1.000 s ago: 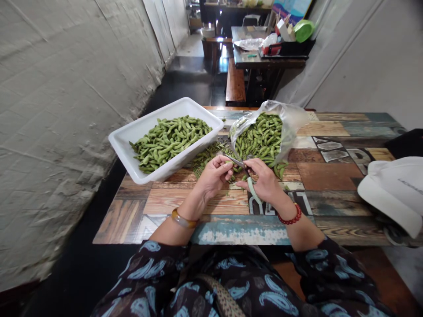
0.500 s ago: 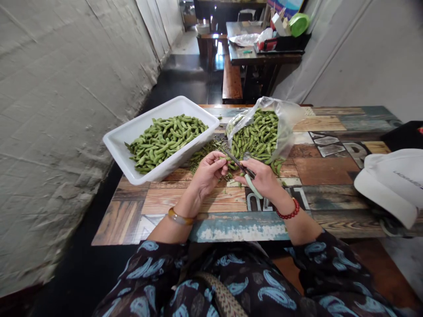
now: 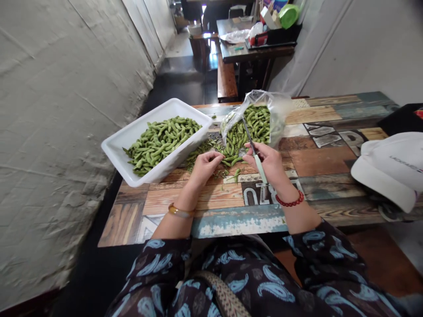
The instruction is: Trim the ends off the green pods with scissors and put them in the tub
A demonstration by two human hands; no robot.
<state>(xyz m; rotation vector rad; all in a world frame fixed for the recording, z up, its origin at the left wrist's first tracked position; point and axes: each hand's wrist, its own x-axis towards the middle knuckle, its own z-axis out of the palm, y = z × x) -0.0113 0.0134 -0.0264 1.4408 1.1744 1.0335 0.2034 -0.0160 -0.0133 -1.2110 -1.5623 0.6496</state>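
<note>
My right hand (image 3: 267, 162) grips a pair of scissors (image 3: 259, 168) with pale green handles. The dark blades point away, over the pods spilling from a clear plastic bag (image 3: 280, 116). Left of them, my left hand (image 3: 207, 166) is closed in a pinch by the loose green soybean pods (image 3: 231, 160); what its fingertips hold, if anything, is too small to make out. On the table between my hands lies a single pod (image 3: 236, 175). A white plastic tub (image 3: 132, 178) at the left holds a heap of soybean pods (image 3: 165, 141).
Small green trimmings (image 3: 211, 147) are scattered on the wood-patterned table (image 3: 172, 193) beside the tub. A white cap (image 3: 390, 169) lies at the right, in front of a dark item (image 3: 405, 121). Farther off stand another table (image 3: 228, 55) and a bench (image 3: 226, 79).
My hands have drawn apart. The scissors, earlier angled across toward my left fingers, now point away from me. A pod now shows on the table between my hands.
</note>
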